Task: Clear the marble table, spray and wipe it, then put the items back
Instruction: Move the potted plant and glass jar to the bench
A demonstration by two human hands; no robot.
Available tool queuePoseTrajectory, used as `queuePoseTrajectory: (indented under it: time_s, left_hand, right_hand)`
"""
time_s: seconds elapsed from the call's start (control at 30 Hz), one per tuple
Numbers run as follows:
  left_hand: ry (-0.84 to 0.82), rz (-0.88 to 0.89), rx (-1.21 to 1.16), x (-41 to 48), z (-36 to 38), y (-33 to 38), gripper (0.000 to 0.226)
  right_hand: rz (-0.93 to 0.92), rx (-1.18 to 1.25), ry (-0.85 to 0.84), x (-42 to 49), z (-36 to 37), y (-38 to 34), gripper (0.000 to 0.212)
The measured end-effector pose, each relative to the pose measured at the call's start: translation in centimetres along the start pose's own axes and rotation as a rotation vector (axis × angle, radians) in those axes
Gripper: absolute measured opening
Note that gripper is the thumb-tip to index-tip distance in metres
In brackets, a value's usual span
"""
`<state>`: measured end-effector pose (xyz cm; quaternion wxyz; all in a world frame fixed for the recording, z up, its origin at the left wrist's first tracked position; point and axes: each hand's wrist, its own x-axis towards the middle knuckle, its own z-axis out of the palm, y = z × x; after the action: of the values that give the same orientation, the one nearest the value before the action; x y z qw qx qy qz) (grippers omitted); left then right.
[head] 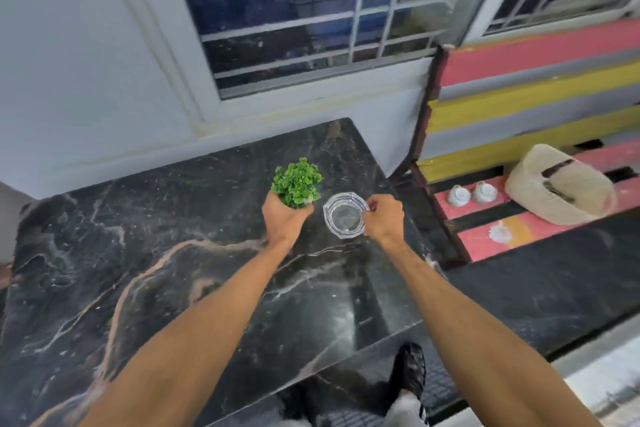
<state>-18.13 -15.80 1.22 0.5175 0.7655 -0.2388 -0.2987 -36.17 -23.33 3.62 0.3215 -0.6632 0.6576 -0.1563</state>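
A black marble table (pixel 145 253) with pale veins fills the lower left of the head view. My left hand (pixel 284 220) grips a small potted plant (pixel 296 181) with bright green leaves near the table's far right corner; its pot is hidden inside my fingers. Just to its right lies a clear glass ashtray (pixel 344 220) on the marble. My right hand (pixel 383 217) pinches the ashtray's right rim with curled fingers.
A striped pink and yellow wooden bench (pixel 519 80) stands right of the table, carrying two upturned white cups (pixel 471 193) and a woven straw bag (pixel 557 184). A white wall and a barred window (pixel 311 17) lie behind. My shoe (pixel 410 369) shows below the table's near edge.
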Motion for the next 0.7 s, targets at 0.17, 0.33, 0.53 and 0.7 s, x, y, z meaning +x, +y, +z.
queuePoseTrajectory:
  time_s: [0.17, 0.33, 0.53, 0.7]
  left_hand:
    - [-0.138, 0.096, 0.007, -5.1, 11.0, 2.6, 0.050]
    - [-0.199, 0.102, 0.053, -9.2, 24.5, 3.6, 0.057]
    - [-0.317, 0.015, 0.068, -13.0, 42.4, 1.4, 0.067]
    - [-0.369, -0.052, 0.057, -14.5, 53.7, -4.5, 0.068]
  right_hand:
    - [0.078, 0.039, 0.081, 3.3, -8.3, 9.0, 0.017]
    - [0.162, 0.086, 0.143, 8.1, -17.2, 21.1, 0.029]
    - [0.327, 0.117, 0.184, 15.1, -24.2, 37.0, 0.015]
    - [0.454, 0.150, 0.188, 21.6, -24.8, 48.0, 0.021]
